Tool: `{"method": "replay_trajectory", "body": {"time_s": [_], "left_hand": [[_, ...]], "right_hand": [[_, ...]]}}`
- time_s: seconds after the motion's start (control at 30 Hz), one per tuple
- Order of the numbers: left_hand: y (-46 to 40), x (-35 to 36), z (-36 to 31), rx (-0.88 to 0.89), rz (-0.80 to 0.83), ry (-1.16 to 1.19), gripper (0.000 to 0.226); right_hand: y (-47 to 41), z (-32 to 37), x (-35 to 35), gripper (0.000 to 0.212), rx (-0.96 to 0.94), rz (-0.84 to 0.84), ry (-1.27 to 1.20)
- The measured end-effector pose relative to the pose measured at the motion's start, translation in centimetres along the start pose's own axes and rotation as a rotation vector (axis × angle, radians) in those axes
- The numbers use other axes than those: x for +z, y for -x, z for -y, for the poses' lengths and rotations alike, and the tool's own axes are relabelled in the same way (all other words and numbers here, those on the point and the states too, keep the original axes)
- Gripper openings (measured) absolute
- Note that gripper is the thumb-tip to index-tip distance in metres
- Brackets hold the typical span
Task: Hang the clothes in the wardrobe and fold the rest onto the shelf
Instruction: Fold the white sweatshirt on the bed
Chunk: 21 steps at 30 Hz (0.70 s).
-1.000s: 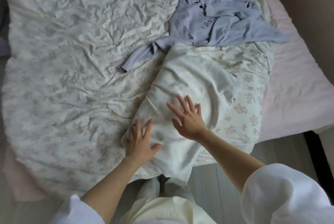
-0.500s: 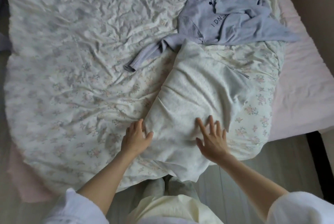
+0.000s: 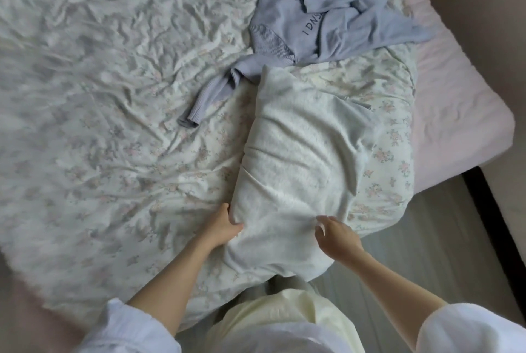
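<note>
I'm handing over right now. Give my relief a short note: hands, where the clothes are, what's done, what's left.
Left hand: grips the near left edge of the white garment.
Right hand: fingers curled at its near right edge; whether they pinch the cloth is unclear.
White garment lies partly folded on the floral duvet, near the bed's foot.
Lilac sweater lies crumpled beyond it, one sleeve stretched out.
Done: nothing hung or shelved in view; no wardrobe or shelf visible.
Left: finish folding the white garment, then deal with the sweater.

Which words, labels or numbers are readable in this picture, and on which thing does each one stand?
"I DNS": dark letters on the grey-blue top, running diagonally; a fold hides whatever follows.
No other readable text on the white garment or the floral bedding.
</note>
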<state>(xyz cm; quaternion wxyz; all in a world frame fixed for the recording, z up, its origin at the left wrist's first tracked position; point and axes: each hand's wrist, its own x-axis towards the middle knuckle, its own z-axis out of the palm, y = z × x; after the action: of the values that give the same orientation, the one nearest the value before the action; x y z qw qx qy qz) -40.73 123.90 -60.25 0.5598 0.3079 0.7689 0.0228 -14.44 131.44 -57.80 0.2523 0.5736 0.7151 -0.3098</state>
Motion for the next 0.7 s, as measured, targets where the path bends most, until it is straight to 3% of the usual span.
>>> {"method": "replay_trajectory", "body": {"time_s": [0.17,0.4,0.47,0.6,0.7], "left_hand": [[-2.5,-4.0,-7.2,0.202,-0.274,0.009,0.054],[-7.5,-6.7,-15.7,0.206,-0.268,0.148,0.069],[-9.2,-6.9,-16.8,0.168,-0.266,0.132,0.074],[-12.2,-7.8,-18.6,0.169,-0.219,0.312,0.089],[-14.5,-8.8,-20.4,0.171,-0.165,0.382,0.094]], "right_hand": [[-3.8,2.8,-5.4,0.034,-0.094,-0.309,-0.139],[-12.3,5.4,-15.2,0.041,-0.224,-0.572,-0.118],[-15.4,5.7,-17.6,0.045,-0.251,-0.538,-0.093],[-20.1,4.4,-20.0,0.076,-0.248,-0.209,0.016],[-22.4,1.5,-21.0,0.097,-0.216,-0.053,0.133]]}}
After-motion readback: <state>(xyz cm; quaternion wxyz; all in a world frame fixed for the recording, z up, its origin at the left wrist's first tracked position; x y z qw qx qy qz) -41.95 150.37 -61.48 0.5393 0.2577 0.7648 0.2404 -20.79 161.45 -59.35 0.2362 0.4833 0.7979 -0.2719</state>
